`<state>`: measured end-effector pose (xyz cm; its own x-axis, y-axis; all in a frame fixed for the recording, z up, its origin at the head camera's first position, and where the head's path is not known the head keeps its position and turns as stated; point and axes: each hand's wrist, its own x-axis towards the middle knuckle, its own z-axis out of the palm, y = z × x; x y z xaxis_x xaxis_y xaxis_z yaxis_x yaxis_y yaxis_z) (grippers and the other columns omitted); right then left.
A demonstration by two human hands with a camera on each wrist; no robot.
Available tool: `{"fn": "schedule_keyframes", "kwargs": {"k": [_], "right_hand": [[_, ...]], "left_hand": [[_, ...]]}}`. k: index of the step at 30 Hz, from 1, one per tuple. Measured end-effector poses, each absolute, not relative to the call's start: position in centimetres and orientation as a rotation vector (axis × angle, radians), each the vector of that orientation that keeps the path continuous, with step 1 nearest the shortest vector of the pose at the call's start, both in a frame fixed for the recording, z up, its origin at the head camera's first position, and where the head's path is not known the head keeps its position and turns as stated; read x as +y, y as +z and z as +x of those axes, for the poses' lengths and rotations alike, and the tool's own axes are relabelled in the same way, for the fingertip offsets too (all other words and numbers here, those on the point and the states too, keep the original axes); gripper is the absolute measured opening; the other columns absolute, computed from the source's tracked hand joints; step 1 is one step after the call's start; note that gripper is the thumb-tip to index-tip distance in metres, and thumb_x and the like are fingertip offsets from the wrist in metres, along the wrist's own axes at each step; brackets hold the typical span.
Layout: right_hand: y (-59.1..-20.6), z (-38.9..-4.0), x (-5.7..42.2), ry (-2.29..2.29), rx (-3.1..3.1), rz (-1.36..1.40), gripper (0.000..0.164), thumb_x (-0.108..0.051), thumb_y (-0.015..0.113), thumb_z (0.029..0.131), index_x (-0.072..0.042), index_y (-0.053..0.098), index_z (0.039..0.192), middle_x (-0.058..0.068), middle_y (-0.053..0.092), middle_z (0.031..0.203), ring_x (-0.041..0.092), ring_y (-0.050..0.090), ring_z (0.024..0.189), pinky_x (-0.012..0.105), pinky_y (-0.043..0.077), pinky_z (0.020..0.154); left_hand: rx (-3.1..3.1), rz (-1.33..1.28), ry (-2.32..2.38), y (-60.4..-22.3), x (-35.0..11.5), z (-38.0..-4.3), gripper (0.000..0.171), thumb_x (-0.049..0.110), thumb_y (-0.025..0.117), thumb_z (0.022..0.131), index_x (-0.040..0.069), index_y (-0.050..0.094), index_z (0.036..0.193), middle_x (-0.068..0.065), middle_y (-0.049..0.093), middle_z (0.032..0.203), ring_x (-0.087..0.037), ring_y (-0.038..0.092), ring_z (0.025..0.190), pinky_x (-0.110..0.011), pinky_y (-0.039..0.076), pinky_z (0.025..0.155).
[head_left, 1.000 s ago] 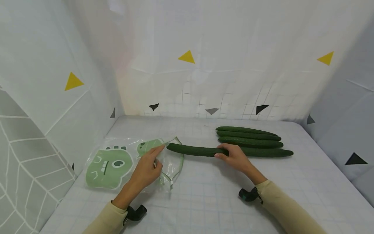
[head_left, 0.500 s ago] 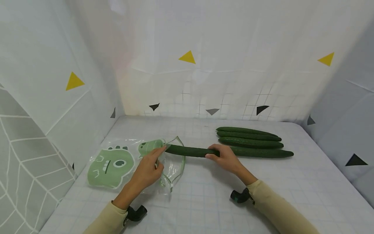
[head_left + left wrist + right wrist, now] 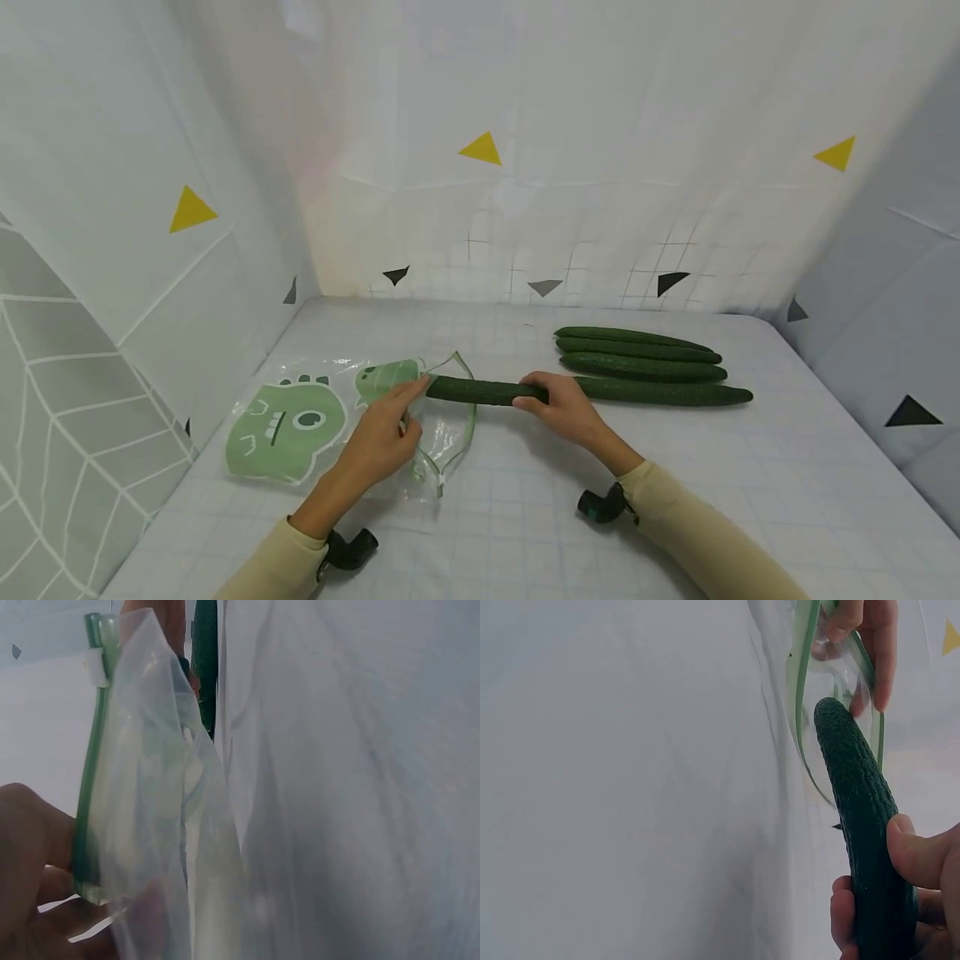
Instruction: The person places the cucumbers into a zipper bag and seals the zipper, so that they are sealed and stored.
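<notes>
My right hand (image 3: 562, 407) grips a dark green cucumber (image 3: 480, 390), thumb on one side and fingers on the other. Its front tip reaches between the green edges at the mouth of a clear zip bag (image 3: 288, 433) with a green monster print. The bag lies on the table. My left hand (image 3: 386, 437) holds the bag's mouth edge, spreading it; in the right wrist view, some fingers (image 3: 885, 664) show at the rim. The slider and green zip strip (image 3: 91, 750) are close up in the left wrist view. The cucumber's rear end is hard to separate from another behind.
Several cucumbers (image 3: 645, 367) lie side by side at the table's back right, the nearest partly behind my right hand. A white grid-patterned cloth covers the table (image 3: 525, 517). White sheet walls with yellow and dark triangles (image 3: 480, 148) stand around it.
My right hand has moved left along with the cucumber toward the bag, and less of the cucumber shows between the hands. My left hand stays almost in place at the bag's mouth.
</notes>
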<state>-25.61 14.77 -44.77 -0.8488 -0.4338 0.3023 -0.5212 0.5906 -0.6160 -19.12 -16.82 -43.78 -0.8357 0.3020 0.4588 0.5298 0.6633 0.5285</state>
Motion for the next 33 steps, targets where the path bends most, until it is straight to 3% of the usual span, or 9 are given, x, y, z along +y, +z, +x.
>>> {"fn": "schedule_keyframes", "kwargs": {"k": [3,10,21,33], "right_hand": [[-44.8,-25.6,14.2,1.106,-2.687,0.823,0.035,-0.027,0.075,0.098,-0.002,0.072,0.123,0.012,0.072,0.117,0.028,0.068,0.103,0.049,0.053,0.089],[-45.2,-25.6,13.0,1.132,-2.664,0.831,0.032,-0.026,0.076,0.097,-0.004,0.073,0.121,0.008,0.073,0.113,0.026,0.069,0.100,0.046,0.054,0.085],[-45.6,-26.0,10.7,1.139,-2.656,0.778,0.026,-0.023,0.080,0.094,-0.006,0.074,0.113,0.001,0.072,0.098,0.014,0.059,0.078,0.037,0.049,0.072],[-45.8,-26.4,9.4,1.124,-2.707,0.789,0.027,-0.018,0.080,0.094,-0.007,0.072,0.119,0.006,0.073,0.113,0.026,0.068,0.106,0.046,0.053,0.090]], "left_hand": [[-2.558,-0.653,-0.972,-43.8,-16.7,-19.1,0.067,-0.010,0.063,0.083,-0.001,0.055,0.149,-0.019,0.058,0.144,-0.005,0.040,0.054,-0.027,0.045,0.053],[-2.568,-0.658,-0.954,-43.8,-16.6,-18.9,0.066,-0.009,0.063,0.083,0.000,0.056,0.149,-0.018,0.059,0.142,-0.004,0.042,0.057,-0.027,0.045,0.054],[-2.580,-0.648,-0.965,-43.9,-16.7,-18.7,0.066,-0.009,0.063,0.084,0.001,0.055,0.149,-0.016,0.060,0.142,-0.006,0.047,0.061,-0.026,0.047,0.056],[-2.562,-0.670,-0.971,-43.7,-16.6,-18.8,0.065,-0.008,0.063,0.084,0.000,0.057,0.148,-0.016,0.061,0.141,-0.004,0.046,0.060,-0.026,0.047,0.058]]}}
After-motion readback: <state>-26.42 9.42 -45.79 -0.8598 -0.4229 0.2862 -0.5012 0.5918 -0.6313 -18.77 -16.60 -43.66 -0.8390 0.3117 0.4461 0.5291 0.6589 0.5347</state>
